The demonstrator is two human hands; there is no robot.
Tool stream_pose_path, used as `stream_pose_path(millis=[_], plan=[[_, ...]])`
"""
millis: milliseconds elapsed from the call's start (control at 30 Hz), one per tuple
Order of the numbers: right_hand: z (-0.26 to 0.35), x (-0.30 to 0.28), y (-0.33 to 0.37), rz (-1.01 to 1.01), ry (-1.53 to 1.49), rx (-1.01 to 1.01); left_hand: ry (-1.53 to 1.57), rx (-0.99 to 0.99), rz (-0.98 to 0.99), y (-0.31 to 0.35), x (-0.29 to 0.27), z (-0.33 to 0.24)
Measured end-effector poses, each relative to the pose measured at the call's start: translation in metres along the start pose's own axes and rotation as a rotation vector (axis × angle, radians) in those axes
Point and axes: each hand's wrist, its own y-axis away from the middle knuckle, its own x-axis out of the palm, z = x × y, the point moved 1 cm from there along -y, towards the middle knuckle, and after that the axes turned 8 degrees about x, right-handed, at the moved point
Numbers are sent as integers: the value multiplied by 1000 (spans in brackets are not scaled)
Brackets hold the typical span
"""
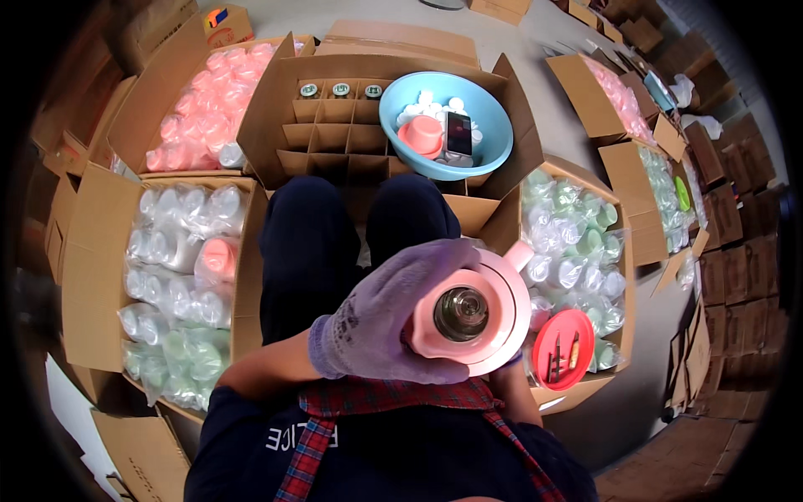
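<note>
In front of my chest I hold a pink jug, its round mouth turned up toward me. Inside the mouth is a dark, shiny, glass-like hollow. A handle sticks out at the jug's upper right, and a spout shows at its lower left. My left hand, in a pale purple work glove, wraps around the jug's left side with the fingers across its top. Behind the jug my right hand is almost wholly hidden; only the right forearm shows, so its grip cannot be made out.
Beyond my knees stands a divided carton with several cells. On it rests a blue basin holding white caps, a pink cup and a phone-like device. Cartons of bagged parts flank me: left, right. A red tray holds small tools.
</note>
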Motion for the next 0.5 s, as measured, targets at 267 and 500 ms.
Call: stream_pose_path(millis=[267, 500], plan=[[-60, -33, -15, -40, -382, 216, 37, 1, -8, 11, 5, -1], [7, -3, -5, -294, -193, -105, -360, -66, -68, 31, -32, 6]])
